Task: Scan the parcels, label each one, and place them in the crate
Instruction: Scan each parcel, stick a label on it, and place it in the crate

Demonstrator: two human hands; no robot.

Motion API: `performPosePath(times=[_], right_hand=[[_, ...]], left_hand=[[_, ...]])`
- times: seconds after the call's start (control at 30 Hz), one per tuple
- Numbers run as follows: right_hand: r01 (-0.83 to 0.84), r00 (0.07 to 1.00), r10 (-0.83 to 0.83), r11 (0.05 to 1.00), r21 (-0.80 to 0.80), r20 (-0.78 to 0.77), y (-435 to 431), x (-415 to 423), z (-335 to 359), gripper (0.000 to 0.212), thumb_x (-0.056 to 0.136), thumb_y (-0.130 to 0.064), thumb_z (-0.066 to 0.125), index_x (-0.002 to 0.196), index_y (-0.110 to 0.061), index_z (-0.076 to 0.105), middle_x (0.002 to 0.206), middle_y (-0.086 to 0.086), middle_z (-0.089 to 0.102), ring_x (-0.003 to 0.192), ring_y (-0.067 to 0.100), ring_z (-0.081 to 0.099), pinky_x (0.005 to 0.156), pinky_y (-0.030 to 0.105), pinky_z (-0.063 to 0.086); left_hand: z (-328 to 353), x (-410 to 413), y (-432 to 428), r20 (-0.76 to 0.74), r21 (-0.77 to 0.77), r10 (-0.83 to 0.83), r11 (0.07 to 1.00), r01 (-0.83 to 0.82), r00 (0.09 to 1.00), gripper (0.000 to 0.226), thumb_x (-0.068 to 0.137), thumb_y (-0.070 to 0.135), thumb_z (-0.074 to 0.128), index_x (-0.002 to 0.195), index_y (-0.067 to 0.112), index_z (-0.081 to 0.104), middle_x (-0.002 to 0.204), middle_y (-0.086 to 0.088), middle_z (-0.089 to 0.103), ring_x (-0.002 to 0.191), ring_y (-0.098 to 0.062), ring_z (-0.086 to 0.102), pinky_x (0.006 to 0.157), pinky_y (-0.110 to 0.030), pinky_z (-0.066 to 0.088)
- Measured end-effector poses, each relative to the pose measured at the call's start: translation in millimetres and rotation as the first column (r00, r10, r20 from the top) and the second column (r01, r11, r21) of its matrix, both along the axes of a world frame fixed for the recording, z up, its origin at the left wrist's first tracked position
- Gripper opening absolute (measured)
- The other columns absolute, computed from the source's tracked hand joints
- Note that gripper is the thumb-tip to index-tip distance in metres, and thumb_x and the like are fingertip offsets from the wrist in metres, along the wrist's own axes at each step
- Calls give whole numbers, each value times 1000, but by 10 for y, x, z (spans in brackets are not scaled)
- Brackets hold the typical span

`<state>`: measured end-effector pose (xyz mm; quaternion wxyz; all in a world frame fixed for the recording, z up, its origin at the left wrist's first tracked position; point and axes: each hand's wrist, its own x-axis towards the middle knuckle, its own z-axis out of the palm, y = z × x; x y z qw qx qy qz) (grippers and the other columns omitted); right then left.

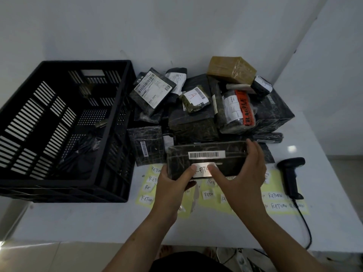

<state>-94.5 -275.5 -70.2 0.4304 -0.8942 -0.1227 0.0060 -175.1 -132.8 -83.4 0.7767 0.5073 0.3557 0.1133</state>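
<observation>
Black parcel (head view): the black film-wrapped oblong parcel point(231, 156) is held over the white counter point(78, 218), just right of the black slatted plastic crate point(59, 183). It is not in the crate yet, and I cannot tell whether it is lifted or resting.
White label: a white paper sticker handwritten RETURN point(202, 170) sits on the parcel's upturned face with both thumbs on it. The white barcode strip point(206, 154) is on the same face.
Risk, sticker: uneven thumb pressure could probably crease it or set it crooked. The wrinkled, glossy film may also let an edge lift.
Risk, barcode: if the sticker slid toward the strip it would cover the bars and likely spoil a later scan.
Risk, carry: on the way left to the crate, the slick film could slip, or the parcel's end could clip the crate's right rim.
Risk, heap: the pile of wrapped parcels point(196, 118) right of the crate looks loosely stacked, so a knock might topple it.
Left hand: the left grip point(172, 185) is closed on the parcel's end nearer the crate, thumb flat on the sticker.
Right hand: the right grip point(241, 173) has its fingers hooked over the end away from the crate, thumb pressing the sticker, so it also holds the parcel.
Idle tool: the black handheld scanner point(290, 175) lies well right of the crate.
</observation>
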Motion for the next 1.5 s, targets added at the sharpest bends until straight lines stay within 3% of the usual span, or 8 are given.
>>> performPosePath(times=[0.13,0.23,0.4,0.8,1.0,1.17,1.33,1.5], right_hand=[[16,992,8,982,186,-128,40,32,40,96,78,-47,78,154,-37,19,155,-14,30,134,-2,35,100,8,35],[15,995,8,975,221,-101,77,67,54,84,85,-37,76,152,-36,27,143,-21,38,111,-22,39,79,-8,33],[28,998,-15,969,245,-56,138,22,71,90,80,-45,77,152,-37,23,137,-28,31,117,-31,28,85,-7,30],[68,995,-41,941,330,-86,103,68,-18,86,85,-33,77,152,-38,24,147,-15,41,129,-1,46,86,1,43],[62,966,46,915,399,-256,-41,219,53,78,82,-35,77,146,-34,34,126,-16,59,97,-22,57,72,2,49],[52,968,49,920,389,-245,-84,231,32,74,70,-38,87,132,-32,48,114,-12,66,99,-1,66,79,26,60],[10,970,78,933,361,-230,45,316,100,78,79,-34,82,144,-29,40,119,-19,61,101,-14,60,73,4,50],[6,969,92,920,392,-229,371,267,132,56,97,-28,60,147,-30,35,123,-7,62,99,8,61,80,26,54]], left_hand=[[-3,-10,8,-2,112,-21,994,21,1000,67,64,37,88,124,16,65,112,-2,75,101,-17,74,78,-30,62],[-11,-16,19,-5,97,11,995,-11,1000,53,77,26,85,125,18,62,114,-3,74,95,-14,75,73,-26,61],[55,-5,34,5,211,28,977,-29,1000,65,68,51,87,125,32,63,116,8,73,105,-14,72,89,-41,60],[94,90,38,-24,322,29,946,-20,999,24,87,35,79,105,35,63,97,4,74,89,-16,73,79,-43,63],[197,161,89,22,289,-29,957,21,999,54,69,37,89,113,21,61,105,-3,75,95,-18,74,79,-34,62],[202,228,95,14,334,-36,942,29,999,36,82,26,84,111,23,62,102,-1,75,89,-15,74,73,-30,60],[196,242,210,44,309,-11,951,-3,999,26,91,25,73,113,19,61,104,-3,74,91,-17,74,70,-26,59],[241,213,662,80,300,3,954,-27,997,19,100,34,61,118,28,60,107,3,76,100,-17,73,84,-39,60]])
